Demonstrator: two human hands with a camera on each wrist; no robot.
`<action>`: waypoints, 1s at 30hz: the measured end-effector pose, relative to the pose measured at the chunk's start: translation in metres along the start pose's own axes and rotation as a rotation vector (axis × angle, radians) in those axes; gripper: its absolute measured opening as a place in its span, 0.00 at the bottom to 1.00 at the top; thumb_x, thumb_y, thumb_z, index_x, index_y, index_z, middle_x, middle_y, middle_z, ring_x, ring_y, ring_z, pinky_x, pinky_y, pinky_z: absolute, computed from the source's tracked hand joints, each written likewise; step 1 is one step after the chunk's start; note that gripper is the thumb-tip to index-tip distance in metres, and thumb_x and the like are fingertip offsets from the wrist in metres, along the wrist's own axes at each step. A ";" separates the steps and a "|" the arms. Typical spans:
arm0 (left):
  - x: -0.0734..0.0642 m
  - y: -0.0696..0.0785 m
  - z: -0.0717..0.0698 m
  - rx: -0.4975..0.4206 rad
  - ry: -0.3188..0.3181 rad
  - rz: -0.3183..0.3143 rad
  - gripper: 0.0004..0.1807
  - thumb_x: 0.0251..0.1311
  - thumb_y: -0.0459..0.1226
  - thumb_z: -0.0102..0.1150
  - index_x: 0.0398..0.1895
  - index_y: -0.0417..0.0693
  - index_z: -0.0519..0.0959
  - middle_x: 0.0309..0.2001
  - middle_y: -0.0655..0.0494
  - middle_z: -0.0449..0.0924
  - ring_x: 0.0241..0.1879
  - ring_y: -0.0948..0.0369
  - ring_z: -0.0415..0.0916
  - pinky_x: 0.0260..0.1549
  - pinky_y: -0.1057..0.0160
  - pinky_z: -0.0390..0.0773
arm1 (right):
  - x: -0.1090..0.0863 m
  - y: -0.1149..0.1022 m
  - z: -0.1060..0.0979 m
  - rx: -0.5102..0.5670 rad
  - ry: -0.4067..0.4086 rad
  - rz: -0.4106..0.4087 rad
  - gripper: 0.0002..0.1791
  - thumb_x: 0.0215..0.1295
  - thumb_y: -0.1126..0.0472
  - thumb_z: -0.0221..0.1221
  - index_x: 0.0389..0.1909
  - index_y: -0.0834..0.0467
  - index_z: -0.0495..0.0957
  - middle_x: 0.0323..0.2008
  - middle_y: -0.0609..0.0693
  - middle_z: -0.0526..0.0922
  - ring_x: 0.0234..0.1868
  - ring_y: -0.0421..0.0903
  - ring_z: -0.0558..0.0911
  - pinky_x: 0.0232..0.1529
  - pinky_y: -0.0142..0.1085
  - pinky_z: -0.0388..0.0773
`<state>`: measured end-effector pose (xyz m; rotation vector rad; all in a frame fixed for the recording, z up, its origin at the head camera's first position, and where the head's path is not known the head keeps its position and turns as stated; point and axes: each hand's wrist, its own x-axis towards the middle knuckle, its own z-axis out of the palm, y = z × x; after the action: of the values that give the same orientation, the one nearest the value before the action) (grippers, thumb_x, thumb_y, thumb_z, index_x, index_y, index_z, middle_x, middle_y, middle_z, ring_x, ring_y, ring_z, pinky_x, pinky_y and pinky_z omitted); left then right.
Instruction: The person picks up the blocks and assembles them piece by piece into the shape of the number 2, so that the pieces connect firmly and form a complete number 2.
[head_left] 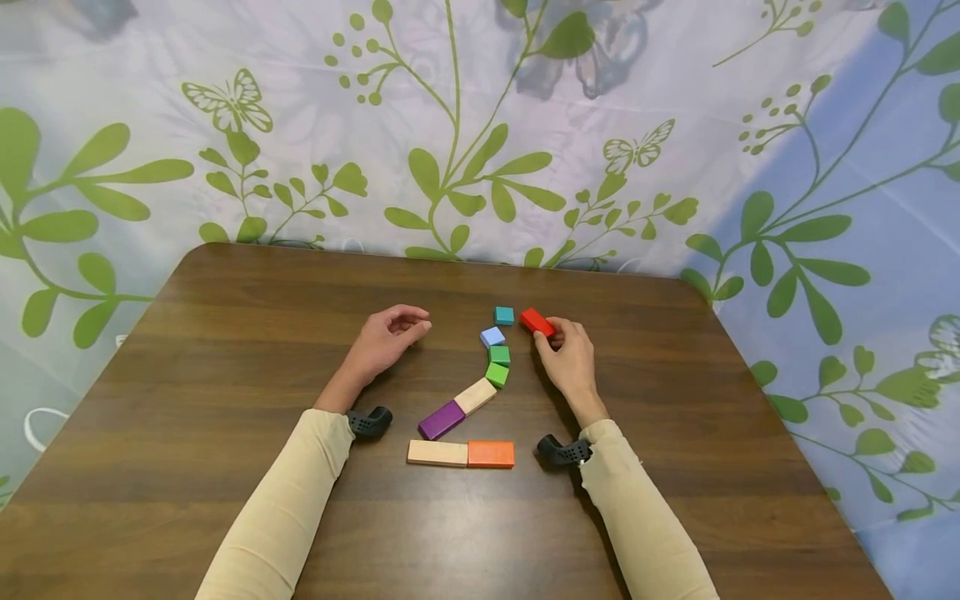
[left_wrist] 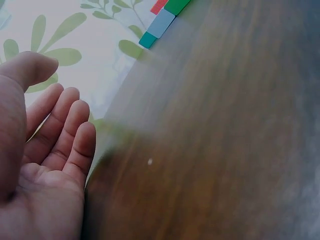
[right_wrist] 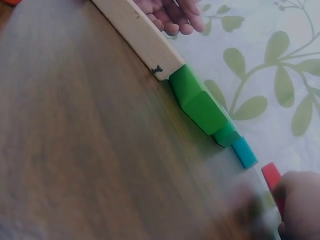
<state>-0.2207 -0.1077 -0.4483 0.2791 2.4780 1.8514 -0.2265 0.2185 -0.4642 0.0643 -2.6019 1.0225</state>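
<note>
My right hand (head_left: 569, 358) pinches a red block (head_left: 537, 322) between thumb and fingers at the far right of the block row; the right wrist view shows the red block (right_wrist: 271, 176) too. Just left of it lies a teal block (head_left: 504, 316). A light blue block (head_left: 492, 337) and two green blocks, one darker (head_left: 498, 356) and one lighter (head_left: 497, 375), curve down toward the front. My left hand (head_left: 382, 343) holds nothing and stays left of the row, its fingers loosely bent. In the left wrist view the palm and fingers (left_wrist: 60, 140) are bare.
Below the green blocks, a plain wooden block (head_left: 476, 397) meets a purple block (head_left: 442, 420) on a slant. Nearer the front, another plain wooden block (head_left: 438, 453) touches an orange block (head_left: 491, 454). The brown table (head_left: 637, 517) ends at a leaf-patterned cloth (head_left: 300, 125) behind.
</note>
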 end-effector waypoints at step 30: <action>0.001 0.018 0.008 0.077 -0.059 0.101 0.19 0.67 0.45 0.68 0.57 0.47 0.83 0.51 0.54 0.86 0.47 0.56 0.80 0.48 0.56 0.79 | -0.004 -0.028 0.002 0.255 -0.088 -0.320 0.20 0.63 0.61 0.72 0.56 0.59 0.84 0.48 0.54 0.84 0.43 0.49 0.85 0.50 0.42 0.83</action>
<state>-0.2179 -0.0949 -0.4339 0.4639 2.5434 1.7570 -0.2186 0.1968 -0.4486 0.5791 -2.4130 1.2415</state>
